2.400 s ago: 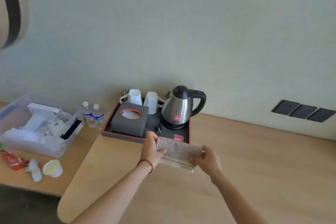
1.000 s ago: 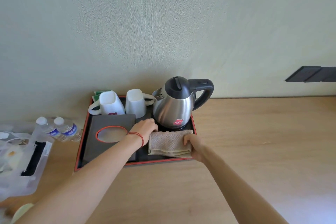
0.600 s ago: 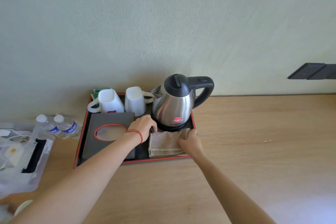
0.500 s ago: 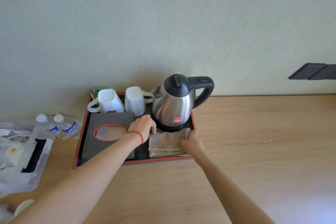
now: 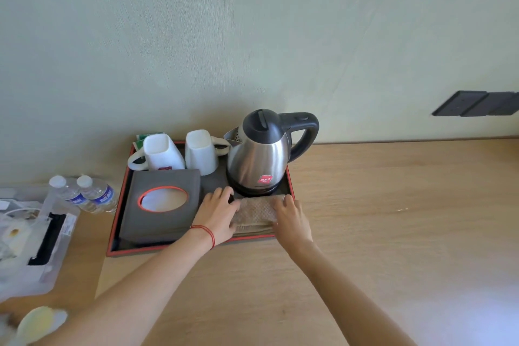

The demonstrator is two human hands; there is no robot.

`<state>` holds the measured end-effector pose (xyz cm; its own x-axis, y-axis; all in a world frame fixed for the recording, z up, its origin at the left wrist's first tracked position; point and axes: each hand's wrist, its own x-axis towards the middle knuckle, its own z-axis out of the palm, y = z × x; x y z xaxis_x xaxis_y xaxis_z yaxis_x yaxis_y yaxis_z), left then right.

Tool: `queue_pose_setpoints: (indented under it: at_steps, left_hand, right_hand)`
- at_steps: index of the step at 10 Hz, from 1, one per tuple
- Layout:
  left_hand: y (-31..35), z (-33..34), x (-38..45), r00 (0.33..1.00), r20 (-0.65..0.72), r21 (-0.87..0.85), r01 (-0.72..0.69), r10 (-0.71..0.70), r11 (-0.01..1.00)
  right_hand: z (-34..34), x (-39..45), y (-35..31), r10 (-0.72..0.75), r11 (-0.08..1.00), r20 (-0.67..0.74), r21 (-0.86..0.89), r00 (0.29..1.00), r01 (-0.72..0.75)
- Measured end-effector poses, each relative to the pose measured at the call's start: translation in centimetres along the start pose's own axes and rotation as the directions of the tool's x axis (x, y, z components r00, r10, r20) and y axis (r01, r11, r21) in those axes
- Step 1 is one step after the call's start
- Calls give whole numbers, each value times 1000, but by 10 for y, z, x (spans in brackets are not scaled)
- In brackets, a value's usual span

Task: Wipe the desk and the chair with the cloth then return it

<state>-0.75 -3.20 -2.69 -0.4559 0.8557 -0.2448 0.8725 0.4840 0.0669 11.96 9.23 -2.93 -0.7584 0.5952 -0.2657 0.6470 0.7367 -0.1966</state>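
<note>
Head view is showing the cloth (image 5: pixel 254 212) lying folded in the tray (image 5: pixel 118 222), just in front of the kettle (image 5: pixel 259 159). Left hand (image 5: pixel 217 215) and right hand (image 5: pixel 290 218) are resting flat on its ends, fingers loosely spread, gripping nothing.

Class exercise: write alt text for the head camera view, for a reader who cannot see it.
Two bare hands, left hand and right hand, press a folded beige cloth into a red-rimmed tray on a wooden desk, before a steel kettle, two white mugs and a tissue box.
</note>
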Motion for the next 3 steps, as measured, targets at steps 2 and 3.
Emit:
queue_pose_setpoints:
  at_steps: [2,3]
  left_hand:
    - [14,-10,-5,998,-41,76,59,-56,995]
    - [20,-16,-23,993,-36,-73,108,-111,992]
  right_hand:
    - [-10,7,5,-6,993,7,118,1000,5]
    - [-24,-4,18,54,952,-46,303,997,-38]
